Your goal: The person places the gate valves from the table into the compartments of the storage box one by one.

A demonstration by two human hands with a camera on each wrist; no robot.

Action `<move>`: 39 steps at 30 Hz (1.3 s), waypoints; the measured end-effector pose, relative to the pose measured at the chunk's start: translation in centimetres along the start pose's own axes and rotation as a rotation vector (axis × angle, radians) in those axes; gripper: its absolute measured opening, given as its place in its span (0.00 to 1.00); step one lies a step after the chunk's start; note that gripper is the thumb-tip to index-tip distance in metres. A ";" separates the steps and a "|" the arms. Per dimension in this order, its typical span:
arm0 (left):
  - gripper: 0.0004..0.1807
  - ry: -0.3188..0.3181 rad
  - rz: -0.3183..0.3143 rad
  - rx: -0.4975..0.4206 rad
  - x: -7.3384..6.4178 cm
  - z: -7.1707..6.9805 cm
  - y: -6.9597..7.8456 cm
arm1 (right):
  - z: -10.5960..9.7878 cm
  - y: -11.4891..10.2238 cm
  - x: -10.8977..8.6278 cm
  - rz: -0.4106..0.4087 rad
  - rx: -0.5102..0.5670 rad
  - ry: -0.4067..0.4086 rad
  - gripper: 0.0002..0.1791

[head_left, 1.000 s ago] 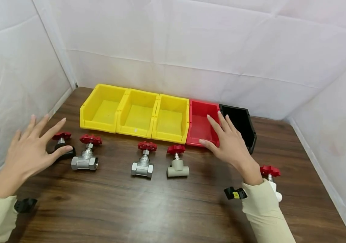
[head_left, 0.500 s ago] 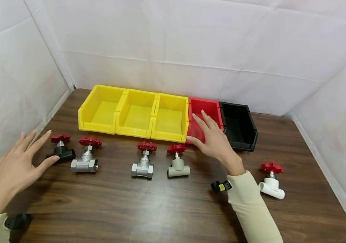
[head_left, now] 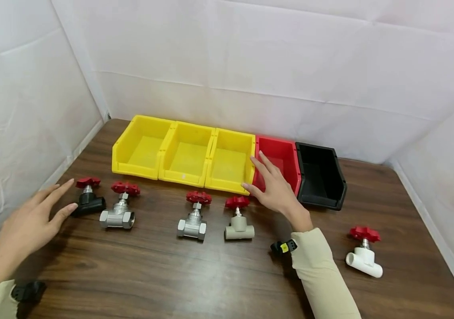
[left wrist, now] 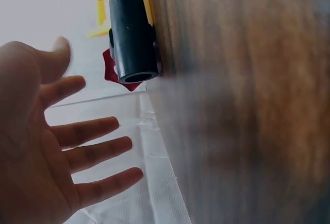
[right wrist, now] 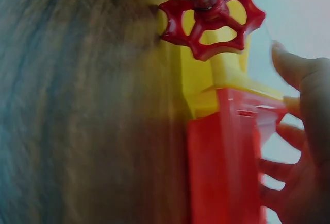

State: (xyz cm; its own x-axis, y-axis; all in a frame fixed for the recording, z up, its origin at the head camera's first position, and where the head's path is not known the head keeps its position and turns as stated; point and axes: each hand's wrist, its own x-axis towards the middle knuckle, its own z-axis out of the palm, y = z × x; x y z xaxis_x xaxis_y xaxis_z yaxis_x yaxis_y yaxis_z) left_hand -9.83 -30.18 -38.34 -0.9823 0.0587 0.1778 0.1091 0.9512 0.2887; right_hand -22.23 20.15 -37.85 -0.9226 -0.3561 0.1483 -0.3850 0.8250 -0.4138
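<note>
In the head view my left hand [head_left: 31,226] is held with spread fingers just left of a black tee-shaped valve [head_left: 89,204] with a red handwheel. It holds nothing, and the left wrist view shows a gap between the fingers and the black valve [left wrist: 131,38]. My right hand [head_left: 276,190], fingers apart and also holding nothing, hovers in front of the red bin [head_left: 296,177]. A beige valve [head_left: 238,228] lies to its left; that valve's red handwheel [right wrist: 211,23] shows near the thumb in the right wrist view.
Two silver metal valves [head_left: 117,217] [head_left: 192,226] stand at left and centre. A white valve [head_left: 364,259] lies at right. Yellow bins [head_left: 135,170] and a black bin [head_left: 340,190] flank the red one along the back, before white cloth walls [head_left: 250,53].
My right hand has moved left, from over the red bin toward the beige valve, uncovering the white valve and black bin. My left hand has drawn down and left, uncovering the black valve.
</note>
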 end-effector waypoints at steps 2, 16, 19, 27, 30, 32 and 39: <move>0.32 0.015 0.016 -0.011 0.0 0.1 0.0 | 0.4 0.3 0.2 -0.016 0.026 0.015 0.44; 0.25 0.047 0.154 -0.084 0.8 0.5 0.6 | 1.5 2.5 1.1 -0.153 0.153 0.066 0.39; 0.24 0.063 0.200 -0.083 1.1 0.7 0.4 | 1.5 2.6 1.1 -0.173 0.167 0.056 0.39; 0.26 0.010 0.286 -0.016 1.8 1.0 0.6 | 1.7 2.7 1.0 -0.151 0.170 0.031 0.39; 0.25 -0.030 0.286 0.005 2.3 1.0 1.0 | 1.7 2.8 1.0 -0.149 0.168 0.027 0.39; 0.24 -0.067 0.275 0.019 2.6 1.0 1.2 | 1.7 2.8 1.1 -0.150 0.169 0.029 0.39; 0.23 -0.142 0.226 0.051 3.3 1.1 1.7 | 1.7 2.8 1.0 -0.159 0.172 0.042 0.39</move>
State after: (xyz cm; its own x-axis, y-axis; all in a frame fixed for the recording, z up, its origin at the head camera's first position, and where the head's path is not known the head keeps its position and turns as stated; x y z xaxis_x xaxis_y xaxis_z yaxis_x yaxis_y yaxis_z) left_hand -13.07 -28.05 -38.27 -0.9457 0.3100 0.0977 0.3241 0.9229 0.2077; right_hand -24.24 21.36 -40.38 -0.8522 -0.4541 0.2601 -0.5192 0.6718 -0.5283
